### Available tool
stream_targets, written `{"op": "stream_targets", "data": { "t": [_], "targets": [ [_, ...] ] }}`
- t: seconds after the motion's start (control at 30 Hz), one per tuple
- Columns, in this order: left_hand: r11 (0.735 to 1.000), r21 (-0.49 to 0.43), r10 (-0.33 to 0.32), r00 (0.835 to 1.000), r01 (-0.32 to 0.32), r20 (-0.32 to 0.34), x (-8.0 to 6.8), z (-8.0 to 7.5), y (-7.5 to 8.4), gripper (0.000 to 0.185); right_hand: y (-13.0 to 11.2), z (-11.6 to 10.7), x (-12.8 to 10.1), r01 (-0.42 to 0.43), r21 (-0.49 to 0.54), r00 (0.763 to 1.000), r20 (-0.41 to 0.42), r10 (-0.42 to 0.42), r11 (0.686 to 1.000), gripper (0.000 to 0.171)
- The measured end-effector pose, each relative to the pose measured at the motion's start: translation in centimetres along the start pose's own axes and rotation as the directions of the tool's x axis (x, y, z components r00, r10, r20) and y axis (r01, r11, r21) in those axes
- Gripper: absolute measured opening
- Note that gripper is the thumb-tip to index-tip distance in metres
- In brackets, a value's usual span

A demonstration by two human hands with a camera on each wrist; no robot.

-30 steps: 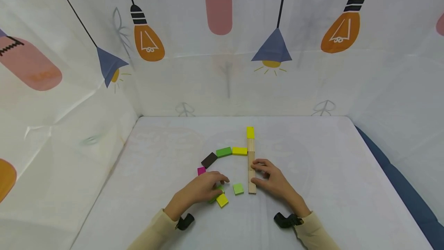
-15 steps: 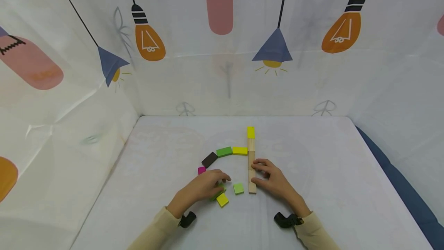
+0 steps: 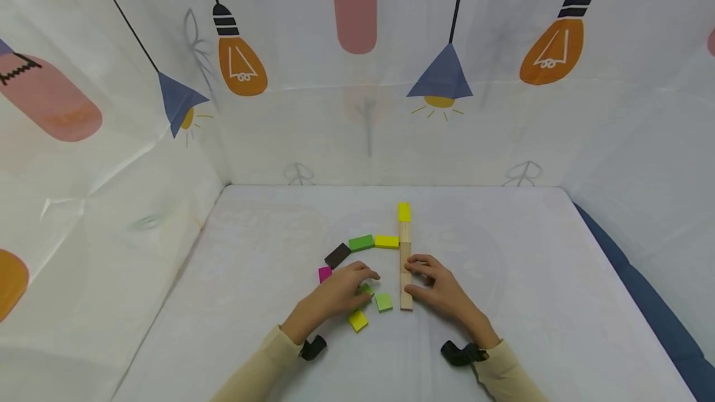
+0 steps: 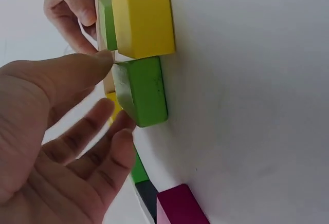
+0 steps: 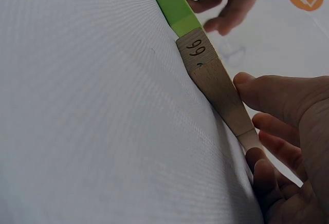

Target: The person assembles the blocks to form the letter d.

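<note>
From the head view, the left hand is seen lying with curled fingers over a green block on the white table, with a yellow block just below it and a light green block beside it. The right hand is laid against the right side of a row of wooden blocks. An arc of magenta, dark brown, green and yellow pieces is shown only here.

In the left wrist view, the green block is touched by the thumb and loosely bent fingers, not clasped.

In the right wrist view, "99" is read on a wooden block; fingertips are pressed to its side, not closed round it.
</note>
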State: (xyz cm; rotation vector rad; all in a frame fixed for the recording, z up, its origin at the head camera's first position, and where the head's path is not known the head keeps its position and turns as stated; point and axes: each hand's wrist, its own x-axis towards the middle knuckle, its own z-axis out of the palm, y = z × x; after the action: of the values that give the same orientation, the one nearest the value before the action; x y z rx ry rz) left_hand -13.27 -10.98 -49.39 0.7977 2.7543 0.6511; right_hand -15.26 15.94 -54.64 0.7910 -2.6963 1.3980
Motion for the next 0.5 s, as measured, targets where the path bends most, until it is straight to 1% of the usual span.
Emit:
{"op": "stream_targets", "data": {
  "t": [0.13, 0.2, 0.4, 0.5],
  "targets": [
    [0.999, 0.006, -0.053, 0.998, 0.052, 0.029, -0.37, 0.07, 0.09, 0.040, -0.14, -0.05, -0.01, 0.023, 0.000, 1.000, -0.021, -0.023, 1.000, 0.048],
    [0.998, 0.007, -0.058, 0.998, 0.058, 0.035, -0.41, 0.16, 0.12, 0.041, -0.16, -0.07, -0.02, 0.036, 0.001, 0.999, -0.030, -0.036, 0.999, 0.048],
    [1.000, 0.001, -0.001, 0.997, 0.001, 0.073, -0.49, -0.04, 0.23, 0.041, -0.14, 0.00, -0.05, 0.028, -0.002, 0.999, -0.016, -0.028, 1.000, 0.048],
    [0.999, 0.040, 0.022, 0.997, -0.025, 0.071, -0.49, -0.40, 0.08, 0.042, -0.10, -0.10, -0.08, 0.012, -0.005, 1.000, -0.009, -0.012, 1.000, 0.048]
  ]
}}
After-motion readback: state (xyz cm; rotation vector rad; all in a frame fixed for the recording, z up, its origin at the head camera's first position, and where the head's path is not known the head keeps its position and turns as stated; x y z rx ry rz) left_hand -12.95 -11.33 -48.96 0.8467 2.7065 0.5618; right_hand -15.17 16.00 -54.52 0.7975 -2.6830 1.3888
